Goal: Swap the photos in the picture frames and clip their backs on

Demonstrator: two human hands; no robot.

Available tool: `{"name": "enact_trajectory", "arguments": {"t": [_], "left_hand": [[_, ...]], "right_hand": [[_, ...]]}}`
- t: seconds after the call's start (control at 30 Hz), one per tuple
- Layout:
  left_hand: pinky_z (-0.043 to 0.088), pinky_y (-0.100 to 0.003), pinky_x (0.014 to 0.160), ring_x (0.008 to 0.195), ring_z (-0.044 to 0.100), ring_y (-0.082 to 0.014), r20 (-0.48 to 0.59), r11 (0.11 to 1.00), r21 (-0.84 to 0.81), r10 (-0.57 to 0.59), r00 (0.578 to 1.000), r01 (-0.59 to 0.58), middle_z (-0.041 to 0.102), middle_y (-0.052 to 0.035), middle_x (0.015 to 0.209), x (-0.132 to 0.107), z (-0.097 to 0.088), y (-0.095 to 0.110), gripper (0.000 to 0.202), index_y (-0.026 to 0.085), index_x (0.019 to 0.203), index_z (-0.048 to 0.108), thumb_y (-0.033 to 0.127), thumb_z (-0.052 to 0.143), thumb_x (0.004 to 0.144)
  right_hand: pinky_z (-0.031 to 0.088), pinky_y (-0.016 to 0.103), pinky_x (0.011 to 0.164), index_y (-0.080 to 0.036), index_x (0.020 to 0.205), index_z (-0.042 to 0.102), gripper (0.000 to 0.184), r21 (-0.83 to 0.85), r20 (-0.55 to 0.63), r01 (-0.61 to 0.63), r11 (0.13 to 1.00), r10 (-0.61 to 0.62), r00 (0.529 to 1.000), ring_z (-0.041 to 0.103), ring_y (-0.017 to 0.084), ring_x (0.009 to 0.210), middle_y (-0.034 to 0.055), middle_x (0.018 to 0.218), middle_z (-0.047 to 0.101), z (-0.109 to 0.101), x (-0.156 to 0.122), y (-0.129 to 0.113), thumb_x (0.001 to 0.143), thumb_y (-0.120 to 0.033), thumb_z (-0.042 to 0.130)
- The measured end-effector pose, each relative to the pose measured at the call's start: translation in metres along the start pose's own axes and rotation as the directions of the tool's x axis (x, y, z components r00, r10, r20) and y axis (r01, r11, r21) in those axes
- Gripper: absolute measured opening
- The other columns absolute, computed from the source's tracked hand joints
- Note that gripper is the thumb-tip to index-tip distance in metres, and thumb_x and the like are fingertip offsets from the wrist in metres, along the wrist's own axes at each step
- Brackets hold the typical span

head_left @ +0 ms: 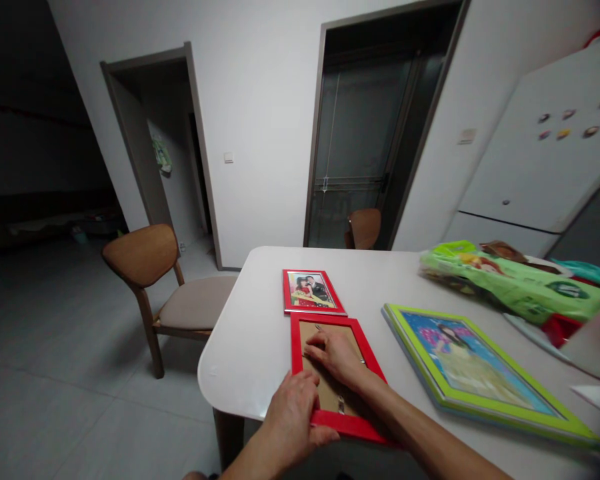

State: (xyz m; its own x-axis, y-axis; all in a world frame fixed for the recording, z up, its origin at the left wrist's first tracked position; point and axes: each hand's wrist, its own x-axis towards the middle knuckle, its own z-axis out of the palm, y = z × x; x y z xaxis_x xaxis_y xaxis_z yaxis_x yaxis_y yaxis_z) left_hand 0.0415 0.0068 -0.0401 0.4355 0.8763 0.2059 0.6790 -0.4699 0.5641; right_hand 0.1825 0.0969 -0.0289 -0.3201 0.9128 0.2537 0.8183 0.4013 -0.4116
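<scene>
A red picture frame (330, 327) lies face down on the white table (250, 340), its brown backing board up. My left hand (293, 417) grips the frame's near left corner, fingers over the edge and thumb under it. My right hand (337, 357) rests flat on the backing board, fingers stretched toward the frame's far left part. Just beyond lies a second red frame (311, 291), face up, with a photo of two people.
A large green-framed picture (475, 373) lies to the right. Green snack bags (515, 283) and other packets sit at the far right. A wooden chair (165, 287) stands left of the table, another chair (365, 228) behind it. A white fridge (545, 160) stands at the right.
</scene>
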Motion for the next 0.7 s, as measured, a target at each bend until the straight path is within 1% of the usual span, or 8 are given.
{"name": "enact_trajectory", "arguments": {"t": [0.1, 0.2, 0.27, 0.37, 0.47, 0.57, 0.63, 0.7], "left_hand": [[0.032, -0.040, 0.093, 0.107, 0.044, -0.0258, 0.001, 1.000, 0.008, -0.021, 1.000, 0.021, 0.052, -0.0103, 0.114, -0.002, 0.001, 0.001, 0.059, 0.016, 0.100, 0.053, 0.038, 0.073, 0.050], [0.032, -0.040, 0.094, 0.107, 0.044, -0.0260, 0.006, 0.999, 0.015, -0.037, 0.999, 0.037, 0.052, -0.0118, 0.114, -0.003, 0.001, 0.003, 0.065, 0.014, 0.106, 0.050, 0.038, 0.073, 0.050], [0.031, -0.039, 0.095, 0.107, 0.044, -0.0259, 0.010, 0.999, 0.013, -0.037, 0.999, 0.037, 0.052, -0.0124, 0.115, -0.003, -0.001, 0.004, 0.066, 0.013, 0.107, 0.050, 0.039, 0.073, 0.051], [0.030, -0.040, 0.096, 0.109, 0.042, -0.0265, 0.032, 0.999, 0.021, -0.050, 0.998, 0.049, 0.050, -0.0151, 0.116, -0.004, -0.002, 0.005, 0.072, 0.009, 0.111, 0.046, 0.038, 0.073, 0.051], [0.026, -0.042, 0.098, 0.111, 0.040, -0.0264, 0.051, 0.997, 0.047, -0.067, 0.996, 0.065, 0.047, -0.0160, 0.119, -0.004, 0.001, 0.006, 0.074, 0.009, 0.113, 0.044, 0.036, 0.073, 0.051], [0.019, -0.047, 0.099, 0.116, 0.035, -0.0280, 0.080, 0.995, 0.085, -0.061, 0.995, 0.054, 0.042, -0.0153, 0.124, -0.001, 0.010, 0.009, 0.073, 0.012, 0.110, 0.045, 0.038, 0.074, 0.048], [0.017, -0.049, 0.100, 0.117, 0.032, -0.0283, 0.118, 0.994, 0.110, -0.034, 0.992, 0.021, 0.041, -0.0148, 0.125, 0.003, 0.016, 0.012, 0.065, 0.013, 0.104, 0.048, 0.035, 0.073, 0.049], [0.017, -0.050, 0.099, 0.116, 0.034, -0.0277, 0.113, 0.992, 0.122, 0.002, 0.994, -0.016, 0.044, -0.0140, 0.122, 0.005, 0.018, 0.016, 0.055, 0.014, 0.101, 0.049, 0.029, 0.070, 0.053]], "right_hand": [[0.036, 0.022, 0.058, -0.017, 0.074, 0.064, 0.026, -0.008, -0.061, -0.142, 0.990, 0.141, 0.988, 0.056, 0.014, 0.066, 0.0046, 0.073, 0.065, -0.003, 0.011, 0.014, 0.074, -0.030, 0.042], [0.035, 0.023, 0.054, -0.017, 0.071, 0.064, 0.023, -0.030, -0.079, -0.225, 0.974, 0.222, 0.972, 0.057, 0.015, 0.064, 0.0059, 0.070, 0.065, 0.000, 0.021, 0.024, 0.072, -0.030, 0.044], [0.034, 0.024, 0.053, -0.017, 0.069, 0.063, 0.021, -0.042, -0.094, -0.277, 0.960, 0.272, 0.958, 0.057, 0.017, 0.063, 0.0070, 0.069, 0.065, 0.003, 0.026, 0.027, 0.071, -0.030, 0.046], [0.033, 0.024, 0.052, -0.016, 0.068, 0.062, 0.020, -0.045, -0.122, -0.334, 0.941, 0.327, 0.937, 0.057, 0.018, 0.063, 0.0093, 0.069, 0.065, 0.006, 0.032, 0.030, 0.069, -0.029, 0.046], [0.034, 0.025, 0.053, -0.015, 0.065, 0.061, 0.019, -0.012, -0.134, -0.334, 0.942, 0.330, 0.934, 0.057, 0.018, 0.063, 0.0098, 0.067, 0.064, 0.004, 0.033, 0.031, 0.068, -0.028, 0.047], [0.037, 0.024, 0.058, -0.017, 0.065, 0.062, 0.020, 0.057, -0.139, -0.274, 0.960, 0.279, 0.950, 0.057, 0.017, 0.065, 0.0070, 0.070, 0.065, -0.006, 0.028, 0.033, 0.069, -0.028, 0.046], [0.039, 0.024, 0.062, -0.018, 0.069, 0.062, 0.022, 0.106, -0.148, -0.231, 0.967, 0.246, 0.958, 0.058, 0.016, 0.069, 0.0049, 0.074, 0.066, -0.018, 0.017, 0.037, 0.070, -0.029, 0.044], [0.041, 0.025, 0.065, -0.018, 0.077, 0.062, 0.026, 0.144, -0.165, -0.210, 0.967, 0.233, 0.958, 0.058, 0.016, 0.072, 0.0049, 0.080, 0.066, -0.032, 0.001, 0.045, 0.072, -0.032, 0.041]]}}
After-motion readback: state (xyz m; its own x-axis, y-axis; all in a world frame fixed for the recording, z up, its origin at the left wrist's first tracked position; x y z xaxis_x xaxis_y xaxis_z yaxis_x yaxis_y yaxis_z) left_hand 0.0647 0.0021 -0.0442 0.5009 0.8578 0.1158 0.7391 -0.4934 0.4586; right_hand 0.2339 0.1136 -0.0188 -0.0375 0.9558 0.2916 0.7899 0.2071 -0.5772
